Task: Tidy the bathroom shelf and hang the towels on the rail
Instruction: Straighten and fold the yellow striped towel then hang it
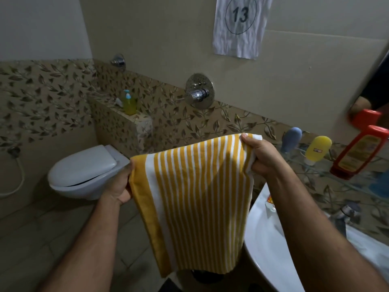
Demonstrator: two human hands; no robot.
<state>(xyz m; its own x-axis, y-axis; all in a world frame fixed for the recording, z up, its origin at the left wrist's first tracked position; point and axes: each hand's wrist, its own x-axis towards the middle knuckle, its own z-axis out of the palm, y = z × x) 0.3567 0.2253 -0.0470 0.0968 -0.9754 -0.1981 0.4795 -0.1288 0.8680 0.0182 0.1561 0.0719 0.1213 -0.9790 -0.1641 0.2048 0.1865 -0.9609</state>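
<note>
Holding: both hands stretch a yellow-and-white striped towel [195, 199] out flat in front of the person, likely to square it before hanging.
Left hand [121, 186]: fingers curled round the towel's left top corner, pinching the solid yellow border.
Right hand [260, 154]: fingers closed on the right top corner, a bunch of cloth gathered in the fist, held higher than the left so the top edge slopes.
Towel position: in mid-air between the toilet [84, 171] and the white sink [267, 249], its lower part hanging free just beside the sink's rim.
Towel material: soft woven cloth, narrow stripes, limp and slightly creased.
Rail: not in view, so where the towel will go cannot be told.
Shelf: a glass shelf [357, 184] at the right carries a red bottle [357, 152], a yellow tube [316, 149] and a blue tube [291, 139], all leaning, smooth plastic; it looks not yet tidied.
Wall: glossy leaf-patterned tiles, plain beige above.
</note>
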